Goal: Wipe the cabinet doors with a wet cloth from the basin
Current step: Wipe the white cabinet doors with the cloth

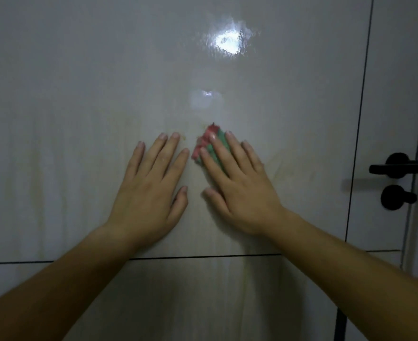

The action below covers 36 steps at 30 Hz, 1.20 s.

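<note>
**Pressing the cloth flat against the cabinet door**

Both hands are up on the glossy pale cabinet door (80, 119) right now. The right hand (240, 193) lies flat with its fingers straight and slightly fanned, pinning a red and green cloth (204, 141) to the panel. Nothing is curled round the cloth, it is simply pressed under the fingers, and a bunched red edge pokes out past the fingertips. The left hand (151, 190) sits just beside it, palm to the door, fingers spread and straight, thumb out to the side, holding nothing. The two thumbs point toward each other with a narrow gap of bare door between them.

Above the hands a bright glare (228, 41) shines off the surface, rippled at its edges, with a fainter patch below it. Faint yellowish streaks (276, 158) mark the door to the right of the cloth and down the left side.

A dark horizontal seam (203, 256) runs under the wrists, with a lower panel (190, 303) beneath it. A vertical seam (360, 119) closes the door off on the right. Beyond that, a black lever handle (397, 167) sits above a black knob (395, 197).
</note>
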### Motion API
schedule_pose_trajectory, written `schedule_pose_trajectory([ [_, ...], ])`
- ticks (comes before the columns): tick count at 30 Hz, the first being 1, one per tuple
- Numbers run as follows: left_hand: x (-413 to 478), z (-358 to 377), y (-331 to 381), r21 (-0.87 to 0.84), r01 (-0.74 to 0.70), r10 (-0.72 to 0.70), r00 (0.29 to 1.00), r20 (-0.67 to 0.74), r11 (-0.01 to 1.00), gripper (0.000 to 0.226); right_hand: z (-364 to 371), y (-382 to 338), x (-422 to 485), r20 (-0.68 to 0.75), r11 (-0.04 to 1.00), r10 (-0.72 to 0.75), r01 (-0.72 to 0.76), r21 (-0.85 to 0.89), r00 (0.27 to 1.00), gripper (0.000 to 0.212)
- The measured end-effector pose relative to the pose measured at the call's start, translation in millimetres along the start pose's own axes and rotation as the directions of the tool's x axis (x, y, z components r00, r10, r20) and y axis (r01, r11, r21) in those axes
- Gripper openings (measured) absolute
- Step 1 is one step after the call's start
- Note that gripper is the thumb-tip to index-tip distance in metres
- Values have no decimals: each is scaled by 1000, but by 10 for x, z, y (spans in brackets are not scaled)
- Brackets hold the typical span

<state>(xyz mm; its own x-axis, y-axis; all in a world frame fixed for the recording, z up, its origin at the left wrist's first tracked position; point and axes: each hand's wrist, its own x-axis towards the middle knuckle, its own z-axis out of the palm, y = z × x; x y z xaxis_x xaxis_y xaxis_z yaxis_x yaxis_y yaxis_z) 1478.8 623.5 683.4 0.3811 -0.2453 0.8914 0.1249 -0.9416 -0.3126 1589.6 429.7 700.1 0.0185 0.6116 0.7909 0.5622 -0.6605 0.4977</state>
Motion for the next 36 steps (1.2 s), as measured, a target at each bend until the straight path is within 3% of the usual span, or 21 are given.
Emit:
schedule_pose_trajectory([
  [3, -90, -51, -100, 22, 52, -52, 999, -4, 998, 66, 4, 142, 58, 11, 998, -42, 43, -52, 999, 69],
  [6, -177, -77, -214, 74, 131, -133, 991, 13, 989, 65, -128, 241, 476, -3, 975, 221, -221, 2, 975, 70],
  [8, -210, -68, -261, 81, 130, -133, 991, 24, 988, 65, -157, 125, 607, -25, 952, 302, -300, 57, 953, 73],
  [9, -224, -63, -277, 80, 119, -121, 992, 25, 990, 65, -137, 19, 575, -32, 964, 262, -260, 49, 965, 74],
  [12, -240, -69, -317, 61, 101, -104, 994, 39, 993, 66, -1, -258, 244, 9, 998, -53, 53, -28, 999, 73],
  [14, -239, -104, -347, 40, 104, -106, 993, 45, 994, 68, 8, -239, 184, 24, 989, -145, 145, -36, 989, 70],
  [16, -258, -150, -393, 10, 109, -109, 994, 31, 994, 68, -46, -161, 365, 19, 996, -82, 82, -44, 996, 69],
  [20, -354, -209, -532, -20, 126, -126, 992, -22, 992, 66, -146, -183, 756, -24, 968, 251, -250, 30, 968, 71],
  [22, -437, -201, -607, 27, 169, -168, 985, -37, 985, 65, -89, -394, 674, -30, 984, 180, -179, 22, 983, 73],
  [24, -521, -183, -680, 72, 216, -216, 976, -13, 974, 64, 8, -547, 468, 3, 998, -53, 53, -18, 999, 72],
  [26, -583, -167, -746, 79, 237, -238, 971, 9, 968, 64, 14, -497, 412, 33, 980, -189, 191, -55, 981, 70],
  [28, -613, -160, -796, 62, 240, -242, 970, 18, 969, 64, -44, -376, 605, 11, 987, -139, 140, -77, 990, 68],
  [32, -637, -157, -853, 38, 234, -235, 972, 9, 971, 64, -164, -427, 961, -27, 980, 199, -198, 20, 980, 70],
  [34, -664, -171, -885, -1, 232, -232, 973, -11, 973, 65, -73, -691, 825, -24, 995, 99, -99, 9, 995, 71],
  [36, -710, -181, -944, -47, 223, -225, 974, -38, 974, 66, 39, -889, 581, 17, 992, -124, 125, -25, 992, 71],
])
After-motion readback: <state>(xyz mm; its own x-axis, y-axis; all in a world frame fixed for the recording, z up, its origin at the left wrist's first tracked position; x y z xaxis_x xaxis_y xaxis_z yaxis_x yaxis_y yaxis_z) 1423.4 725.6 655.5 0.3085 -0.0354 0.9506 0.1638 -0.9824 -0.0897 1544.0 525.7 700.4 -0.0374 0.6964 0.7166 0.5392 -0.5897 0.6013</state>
